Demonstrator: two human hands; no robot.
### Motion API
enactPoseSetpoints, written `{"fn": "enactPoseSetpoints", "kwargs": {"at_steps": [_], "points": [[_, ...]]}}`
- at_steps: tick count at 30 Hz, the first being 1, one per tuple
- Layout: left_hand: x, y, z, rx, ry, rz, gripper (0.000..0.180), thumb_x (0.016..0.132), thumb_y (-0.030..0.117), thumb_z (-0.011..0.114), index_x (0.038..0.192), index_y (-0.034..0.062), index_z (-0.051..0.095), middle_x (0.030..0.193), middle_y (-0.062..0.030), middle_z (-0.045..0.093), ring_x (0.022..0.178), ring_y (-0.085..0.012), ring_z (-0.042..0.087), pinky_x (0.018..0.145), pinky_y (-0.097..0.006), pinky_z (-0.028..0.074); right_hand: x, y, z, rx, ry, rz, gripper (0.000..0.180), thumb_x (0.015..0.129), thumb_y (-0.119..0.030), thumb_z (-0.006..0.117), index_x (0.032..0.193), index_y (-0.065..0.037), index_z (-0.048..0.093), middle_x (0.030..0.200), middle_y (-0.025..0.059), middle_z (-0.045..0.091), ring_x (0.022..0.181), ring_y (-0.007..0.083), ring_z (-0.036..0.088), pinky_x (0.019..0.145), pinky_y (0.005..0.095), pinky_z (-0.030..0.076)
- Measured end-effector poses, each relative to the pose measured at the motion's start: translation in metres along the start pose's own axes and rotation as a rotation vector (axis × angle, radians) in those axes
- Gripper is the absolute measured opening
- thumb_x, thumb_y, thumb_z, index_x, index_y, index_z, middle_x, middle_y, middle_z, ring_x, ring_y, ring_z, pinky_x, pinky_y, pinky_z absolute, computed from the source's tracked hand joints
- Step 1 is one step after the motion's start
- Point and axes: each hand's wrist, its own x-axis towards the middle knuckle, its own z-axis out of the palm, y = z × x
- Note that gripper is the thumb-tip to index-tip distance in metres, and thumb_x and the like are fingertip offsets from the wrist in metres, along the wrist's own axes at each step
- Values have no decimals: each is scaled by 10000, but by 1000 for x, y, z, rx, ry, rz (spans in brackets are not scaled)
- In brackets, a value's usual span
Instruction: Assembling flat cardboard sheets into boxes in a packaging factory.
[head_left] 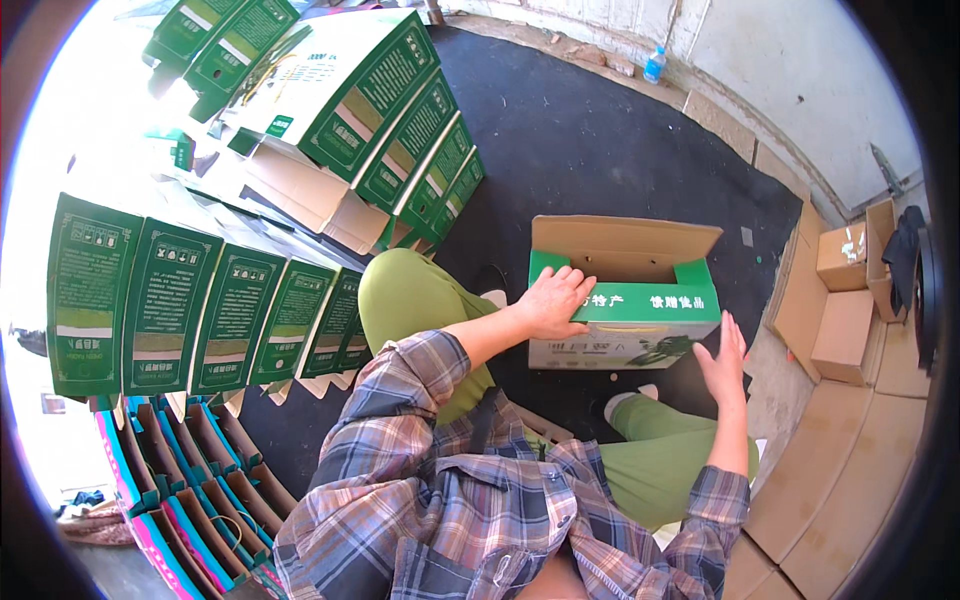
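In front of me a green and white cardboard carton (650, 304) stands on the black ground sheet. Its brown-lined back flap (620, 245) is raised, and part of the inside shows behind the green front panel. My left hand (552, 303) lies on the left part of that green panel, thumb and fingers apart, fingertips near its rear edge. At the carton's right end, my right hand (724, 362) is open with fingers stretched along the side; whether it touches the carton I cannot tell. A thin yellow cord runs along the carton's front edge.
Stacked green cartons (375, 110) rise at the far left, with a row of similar cartons (175, 300) nearer. Blue-edged open boxes (190, 490) sit at lower left. Brown cardboard boxes (840, 340) line the right side. A small blue bottle (655, 66) stands by the wall.
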Motion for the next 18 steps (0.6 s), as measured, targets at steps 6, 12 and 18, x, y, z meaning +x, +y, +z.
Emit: {"fn": "enactPoseSetpoints", "kwargs": {"at_steps": [6,12,18], "points": [[1,-15,0,-282,65,-310,782,753,458,696,1342,8,447,1174,-178,507,1159,-336,446,961,-440,377,1,29,-26,231,52,200,631,835,-203,644,1405,-80,401,1399,186,432,1311,327,375,1101,392,286],[-4,-26,-56,-476,414,-316,813,746,464,700,1334,-35,443,1134,-215,499,1102,-353,474,957,-425,398,7,21,-36,289,-29,248,561,853,-196,626,1368,-61,451,1399,176,439,1310,302,390,1098,379,292],[-30,-14,-180,-1193,854,-309,676,860,363,671,1344,-44,433,1185,-111,530,1165,-224,479,1014,-337,365,8,29,-26,340,-16,251,551,855,-188,624,1358,-34,459,1386,179,459,1298,304,419,1083,374,317]]}}
